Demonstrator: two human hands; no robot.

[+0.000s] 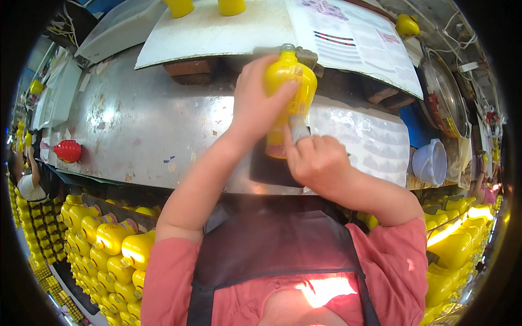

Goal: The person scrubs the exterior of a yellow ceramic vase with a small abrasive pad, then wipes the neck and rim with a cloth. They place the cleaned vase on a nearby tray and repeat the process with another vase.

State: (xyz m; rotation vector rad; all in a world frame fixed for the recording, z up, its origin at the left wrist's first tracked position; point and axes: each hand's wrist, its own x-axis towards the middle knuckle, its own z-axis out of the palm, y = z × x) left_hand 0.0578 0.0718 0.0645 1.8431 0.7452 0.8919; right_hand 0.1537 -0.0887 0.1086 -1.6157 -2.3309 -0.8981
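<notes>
A glossy yellow bottle [304, 87] with a clear glass neck stands or leans over the metal table, its neck pointing away from me. My left hand [256, 98] wraps round its left side, with the thumb lying across its front. My right hand [322, 165] is closed on a small pale grey flat piece [299, 130], which presses against the lower front of the bottle. The kind of this piece is hard to make out. Printed markings show faintly on the bottle, and its base has a reddish band. A dark pad [263, 171] lies beneath it.
A white board [217, 41] on bricks [190, 69] spans the back, carrying yellow cups and printed sheets [348, 43]. A translucent decal sheet [375, 138] lies right, near a pale bucket [429, 162]. A red bottle [68, 151] sits left. Many yellow bottles [111, 238] are stacked below.
</notes>
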